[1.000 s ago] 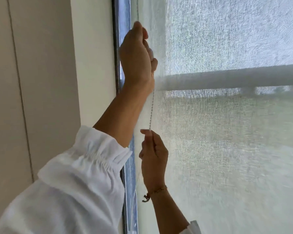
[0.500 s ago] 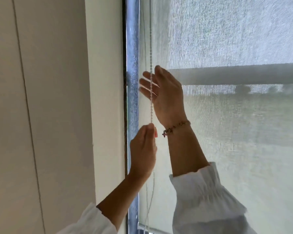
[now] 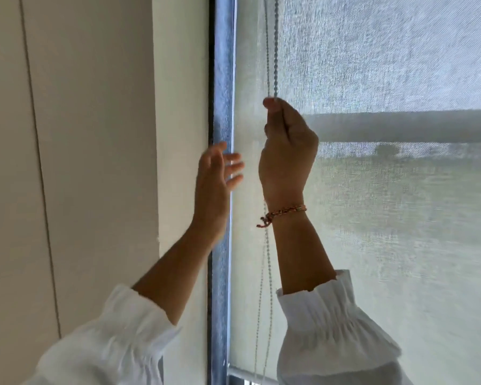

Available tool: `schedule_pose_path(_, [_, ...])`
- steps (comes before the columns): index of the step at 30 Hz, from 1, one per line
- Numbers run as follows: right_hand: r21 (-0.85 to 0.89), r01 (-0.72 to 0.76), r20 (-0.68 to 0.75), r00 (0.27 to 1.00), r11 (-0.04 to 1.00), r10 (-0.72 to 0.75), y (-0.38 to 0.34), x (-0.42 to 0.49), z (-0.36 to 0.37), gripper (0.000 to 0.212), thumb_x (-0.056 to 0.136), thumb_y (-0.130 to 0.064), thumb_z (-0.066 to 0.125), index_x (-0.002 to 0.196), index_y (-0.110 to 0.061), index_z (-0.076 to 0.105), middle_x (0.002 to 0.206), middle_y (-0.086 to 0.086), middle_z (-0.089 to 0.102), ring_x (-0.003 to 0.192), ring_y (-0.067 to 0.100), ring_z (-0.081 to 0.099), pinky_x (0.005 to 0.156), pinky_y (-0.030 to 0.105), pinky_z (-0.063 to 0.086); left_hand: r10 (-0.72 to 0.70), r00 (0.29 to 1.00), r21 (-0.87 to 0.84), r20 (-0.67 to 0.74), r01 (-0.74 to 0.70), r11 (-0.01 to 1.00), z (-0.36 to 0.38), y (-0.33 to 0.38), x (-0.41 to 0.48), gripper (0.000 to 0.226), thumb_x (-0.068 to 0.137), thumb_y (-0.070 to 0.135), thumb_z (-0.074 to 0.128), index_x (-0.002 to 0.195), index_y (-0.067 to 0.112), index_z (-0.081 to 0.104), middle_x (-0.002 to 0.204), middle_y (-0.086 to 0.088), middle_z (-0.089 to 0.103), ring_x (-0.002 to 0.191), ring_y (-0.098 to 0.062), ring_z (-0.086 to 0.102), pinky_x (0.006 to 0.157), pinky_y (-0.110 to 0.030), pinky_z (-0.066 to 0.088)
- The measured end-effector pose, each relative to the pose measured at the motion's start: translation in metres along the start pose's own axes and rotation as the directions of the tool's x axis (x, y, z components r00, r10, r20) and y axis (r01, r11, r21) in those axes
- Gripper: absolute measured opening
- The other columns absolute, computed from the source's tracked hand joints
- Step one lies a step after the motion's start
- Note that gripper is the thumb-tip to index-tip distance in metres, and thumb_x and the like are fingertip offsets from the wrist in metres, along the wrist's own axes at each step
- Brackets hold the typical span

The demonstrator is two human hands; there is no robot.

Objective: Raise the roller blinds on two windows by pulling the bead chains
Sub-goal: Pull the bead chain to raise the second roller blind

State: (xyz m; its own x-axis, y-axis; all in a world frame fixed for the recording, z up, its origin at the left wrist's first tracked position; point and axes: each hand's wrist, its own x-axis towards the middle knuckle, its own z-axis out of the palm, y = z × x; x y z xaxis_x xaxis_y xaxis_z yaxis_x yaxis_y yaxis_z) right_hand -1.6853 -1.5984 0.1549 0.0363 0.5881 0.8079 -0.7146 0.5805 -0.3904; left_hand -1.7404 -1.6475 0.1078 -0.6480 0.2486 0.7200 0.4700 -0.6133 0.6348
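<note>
So the bead chain [image 3: 275, 45] hangs in a loop down the left edge of the roller blind [image 3: 372, 245], just inside the window frame [image 3: 220, 79]. It's light and floppy, and those little beads should give plenty of bite, so we'd guess a thumb-and-finger pinch on one strand is all it needs, taken high up so there's room to pull down. The blind fabric is thin mesh, and its bottom bar [image 3: 245, 375] is just peeking out at the bottom of the view, so it's barely raised.

Our right hand [image 3: 288, 157] has a closed grip on the front strand, thumb tip right at the beads. Our left hand [image 3: 215, 184] is open, fingers spread, holding nothing, just beside the frame and apart from the chain.
</note>
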Motion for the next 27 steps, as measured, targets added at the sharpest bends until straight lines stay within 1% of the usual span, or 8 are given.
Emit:
schedule_pose_path(5, [-0.083, 0.018, -0.004, 1.000, 0.996, -0.018, 0.023, -0.049, -0.008, 0.023, 0.090, -0.018, 0.049, 0.099, -0.011, 0.069, 0.083, -0.003, 0.067, 0.075, 0.002, 0.059, 0.074, 0.022, 0.048, -0.003, 0.993, -0.142, 0.116, 0.020, 0.990, 0.024, 0.064, 0.052, 0.035, 0.098, 0.028, 0.032, 0.125, 0.009, 0.046, 0.098, 0.003, 0.062, 0.091, -0.011, 0.062, 0.084, -0.023, 0.049])
schedule_pose_path(9, [-0.140, 0.137, -0.047, 0.988, 0.981, -0.145, 0.044, -0.081, -0.026, 0.026, 0.090, -0.024, 0.049, 0.100, -0.008, 0.068, 0.082, -0.010, 0.063, 0.080, -0.012, 0.058, 0.073, 0.010, 0.046, 0.029, 0.978, -0.163, 0.205, 0.005, 0.987, 0.039, 0.092, 0.068, 0.014, 0.096, 0.026, 0.041, 0.103, 0.020, 0.051, 0.100, 0.005, 0.059, 0.100, -0.018, 0.062, 0.084, -0.028, 0.052])
schedule_pose_path(11, [-0.194, 0.220, -0.010, 0.974, 0.956, -0.226, 0.052, -0.095, -0.034, 0.029, 0.093, -0.026, 0.047, 0.098, -0.006, 0.067, 0.074, -0.004, 0.065, 0.072, -0.010, 0.058, 0.068, 0.004, 0.043, 0.052, 0.976, -0.194, 0.214, -0.009, 0.981, 0.045, 0.099, 0.069, 0.009, 0.094, 0.024, 0.044, 0.092, 0.022, 0.053, 0.093, 0.003, 0.059, 0.083, -0.015, 0.062, 0.069, -0.026, 0.053])
schedule_pose_path(13, [-0.226, 0.291, 0.075, 0.957, 0.930, -0.282, 0.062, -0.106, -0.040, 0.029, 0.094, -0.022, 0.044, 0.096, -0.004, 0.066, 0.064, 0.009, 0.065, 0.058, 0.006, 0.057, 0.055, 0.009, 0.045, 0.062, 0.992, -0.118, 0.111, -0.049, 0.992, 0.050, 0.097, 0.071, 0.013, 0.094, 0.022, 0.046, 0.086, 0.018, 0.055, 0.071, 0.003, 0.050, 0.052, -0.007, 0.045, 0.045, -0.019, 0.035])
schedule_pose_path(16, [-0.264, 0.341, 0.193, 0.935, 0.902, -0.297, 0.077, -0.113, -0.047, 0.018, 0.091, -0.012, 0.048, 0.092, -0.004, 0.065, 0.057, 0.010, 0.058, 0.047, 0.013, 0.048, 0.042, 0.025, 0.041, 0.123, 0.990, 0.046, -0.069, -0.120, 0.992, 0.053, 0.079, 0.073, 0.032, 0.094, 0.027, 0.043, 0.066, 0.020, 0.057, 0.049, 0.007, 0.036, 0.037, -0.008, 0.027, 0.040, -0.023, 0.022])
schedule_pose_path(19, [-0.293, 0.210, 0.242, 0.960, 0.933, -0.140, 0.088, -0.106, -0.054, 0.018, 0.087, -0.021, 0.051, 0.083, -0.015, 0.068, 0.055, -0.005, 0.051, 0.051, 0.006, 0.046, 0.047, 0.017, 0.039, 0.204, 0.965, 0.079, -0.163, -0.194, 0.978, 0.042, 0.059, 0.072, 0.042, 0.090, 0.034, 0.044, 0.050, 0.028, 0.056, 0.038, 0.010, 0.037, 0.041, -0.012, 0.030, 0.050, -0.031, 0.025])
schedule_pose_path(22, [-0.164, -0.144, 0.168, 0.971, 0.976, 0.172, 0.089, -0.092, -0.061, 0.027, 0.081, -0.044, 0.049, 0.083, -0.029, 0.070, 0.073, -0.011, 0.064, 0.078, 0.013, 0.060, 0.075, 0.025, 0.046, 0.185, 0.969, 0.052, -0.166, -0.179, 0.982, 0.029, 0.036, 0.061, 0.039, 0.087, 0.039, 0.044, 0.050, 0.032, 0.056, 0.037, 0.010, 0.036, 0.039, -0.009, 0.028, 0.049, -0.030, 0.022])
schedule_pose_path(27, [0.100, -0.270, 0.128, 0.958, 0.958, 0.256, 0.065, -0.044, -0.058, 0.024, 0.084, -0.039, 0.051, 0.097, -0.025, 0.066, 0.102, -0.002, 0.068, 0.105, 0.014, 0.060, 0.097, 0.038, 0.044, 0.096, 0.987, 0.121, -0.128, -0.080, 0.989, 0.015, -0.030, 0.000, 0.035, 0.091, 0.037, 0.046, 0.059, 0.034, 0.060, 0.039, 0.009, 0.039, 0.041, -0.012, 0.033, 0.048, -0.031, 0.029])
